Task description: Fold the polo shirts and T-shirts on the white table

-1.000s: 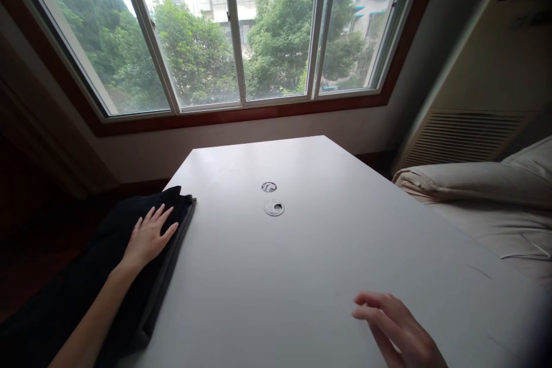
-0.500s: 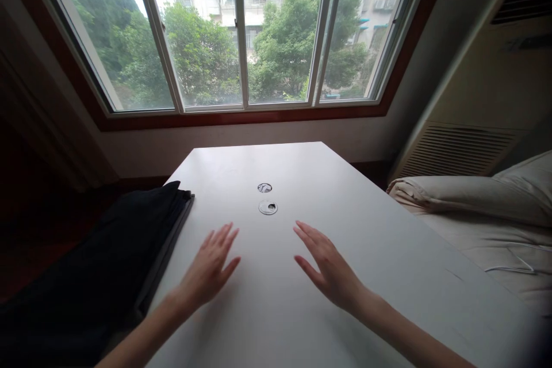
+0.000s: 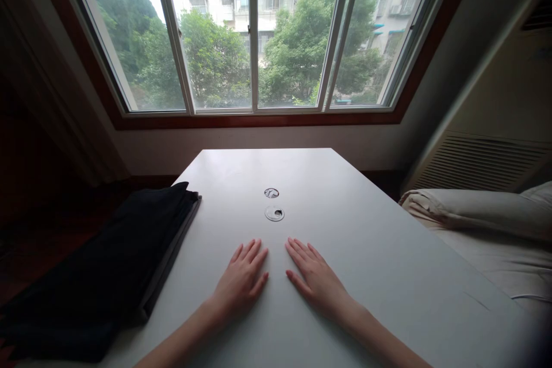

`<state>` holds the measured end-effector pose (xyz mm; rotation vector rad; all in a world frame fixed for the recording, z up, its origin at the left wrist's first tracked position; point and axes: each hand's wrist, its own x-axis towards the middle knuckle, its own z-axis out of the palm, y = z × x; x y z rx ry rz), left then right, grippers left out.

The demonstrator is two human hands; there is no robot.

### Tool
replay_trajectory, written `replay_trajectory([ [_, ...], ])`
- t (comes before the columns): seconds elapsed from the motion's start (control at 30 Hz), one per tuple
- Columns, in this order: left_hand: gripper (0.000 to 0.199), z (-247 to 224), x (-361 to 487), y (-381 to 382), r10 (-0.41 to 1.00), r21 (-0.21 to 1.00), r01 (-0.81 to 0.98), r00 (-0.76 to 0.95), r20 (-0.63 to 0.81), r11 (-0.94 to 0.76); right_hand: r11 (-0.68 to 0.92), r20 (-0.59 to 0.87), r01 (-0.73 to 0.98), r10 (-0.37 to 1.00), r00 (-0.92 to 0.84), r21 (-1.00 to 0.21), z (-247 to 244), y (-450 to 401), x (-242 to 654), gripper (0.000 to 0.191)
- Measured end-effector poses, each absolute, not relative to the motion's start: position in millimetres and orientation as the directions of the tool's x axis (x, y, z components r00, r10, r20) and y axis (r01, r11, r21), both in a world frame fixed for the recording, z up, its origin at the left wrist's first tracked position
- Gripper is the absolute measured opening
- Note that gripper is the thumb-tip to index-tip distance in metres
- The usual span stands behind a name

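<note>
My left hand lies palm down on the white table, its fingers stretched out and the thumb pointing right. Close beside it, my right hand rests flat as well, fingers extended and thumb pointing left. A narrow gap of bare tabletop separates the two, and neither holds anything. Just beyond the fingertips is a round cable grommet with a small dark opening. Behind that sits a round hole in the tabletop. Dark folded cloth, possibly trousers, lies along the table's left edge.
A wide sliding window with a reddish wooden frame faces me across the table. On the right are a rolled pale bedding piece and a large vented unit. A curtain hangs at the left.
Both hands have come down onto the tabletop and closer together, the left one moving right. The camera view has turned slightly left.
</note>
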<state>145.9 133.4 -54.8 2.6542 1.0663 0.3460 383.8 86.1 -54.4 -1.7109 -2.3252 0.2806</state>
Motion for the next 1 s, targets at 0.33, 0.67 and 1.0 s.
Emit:
replay_trajectory([
  [0.33,0.043,-4.9,106.4,160.0,0.768,0.154,0.767,0.564,0.303,-0.623,0.309,0.178,0.9,0.948,-0.264,-0.307,-56.9,83.7,382.6,0.052],
  [0.67,0.04,53.4,-23.5,192.0,0.985,-0.093,0.986,-0.145,-0.088,0.137,0.338,0.256,0.892,0.929,-0.266,-0.299,-61.2,83.5,384.1,0.048],
  [1.0,0.034,35.2,-85.5,229.3,0.995,0.2,0.979,0.048,-0.083,-0.031,0.334,0.27,0.894,0.928,-0.256,-0.298,-63.7,84.4,383.6,0.047],
])
